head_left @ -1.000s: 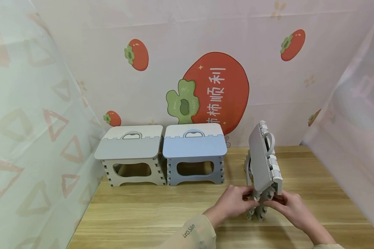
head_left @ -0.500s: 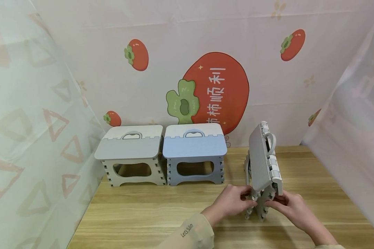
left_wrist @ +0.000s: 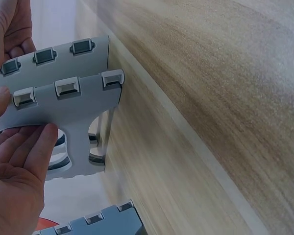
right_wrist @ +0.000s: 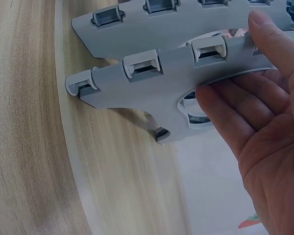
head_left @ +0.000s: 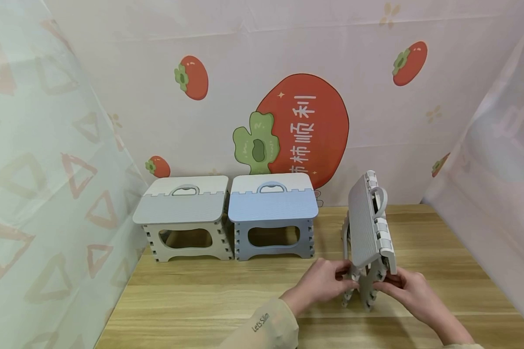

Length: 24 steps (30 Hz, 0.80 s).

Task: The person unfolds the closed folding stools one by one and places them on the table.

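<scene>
A grey folding stool (head_left: 363, 223) stands partly folded on the right part of the table, its top bent along the hinge and its carry handle (head_left: 379, 201) sticking out. My left hand (head_left: 320, 283) grips the left leg panel (left_wrist: 83, 110), fingers behind it at the cut-out and thumb over the hinged edge. On the other side, my right hand (head_left: 410, 291) holds the right leg panel (right_wrist: 161, 83) in the same manner, fingertips at its opening. A gap separates the two panels at the bottom. The fingers' far ends are partly hidden in the head view.
Left of it stand two unfolded stools side by side, a grey-and-white one (head_left: 181, 208) and a blue-and-white one (head_left: 272, 208). Behind the wooden table (head_left: 192, 300) hangs a cloth backdrop (head_left: 375, 121) printed with persimmons. Cloth sides flank the table.
The lower ends of the leg panels have spread slightly apart, the hands moving outward with them. The two unfolded stools have stayed put.
</scene>
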{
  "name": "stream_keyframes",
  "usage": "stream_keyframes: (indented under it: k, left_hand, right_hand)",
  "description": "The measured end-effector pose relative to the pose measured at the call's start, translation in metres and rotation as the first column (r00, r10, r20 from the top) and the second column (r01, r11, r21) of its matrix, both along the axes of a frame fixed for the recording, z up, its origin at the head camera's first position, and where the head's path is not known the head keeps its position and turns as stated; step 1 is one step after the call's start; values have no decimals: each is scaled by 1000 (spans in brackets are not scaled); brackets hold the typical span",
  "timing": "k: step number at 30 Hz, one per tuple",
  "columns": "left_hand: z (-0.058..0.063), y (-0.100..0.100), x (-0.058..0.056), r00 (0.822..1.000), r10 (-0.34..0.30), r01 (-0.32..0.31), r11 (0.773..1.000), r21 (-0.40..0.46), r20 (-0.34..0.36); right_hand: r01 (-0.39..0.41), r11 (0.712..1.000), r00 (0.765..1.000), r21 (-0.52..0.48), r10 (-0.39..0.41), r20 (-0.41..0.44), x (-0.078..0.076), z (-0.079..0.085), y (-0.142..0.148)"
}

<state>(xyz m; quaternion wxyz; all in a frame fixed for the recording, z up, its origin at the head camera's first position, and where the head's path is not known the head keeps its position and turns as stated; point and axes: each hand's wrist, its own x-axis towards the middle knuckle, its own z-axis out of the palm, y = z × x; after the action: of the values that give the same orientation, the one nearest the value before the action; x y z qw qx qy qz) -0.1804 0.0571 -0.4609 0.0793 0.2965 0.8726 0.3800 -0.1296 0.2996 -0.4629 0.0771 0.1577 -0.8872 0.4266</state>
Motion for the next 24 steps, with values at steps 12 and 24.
stream_keyframes:
  k: [12, 24]
  left_hand:
    - [-1, -3, -3, 999, -11, 10, 1000, -14, -41]
    - [0, -5, -2, 1000, 3, -3, 1000, -12, -4]
  right_hand:
    - [9, 1000, 1000, 6, -9, -3, 1, 2, 0]
    - [12, 1000, 1000, 14, -12, 12, 2, 2, 2]
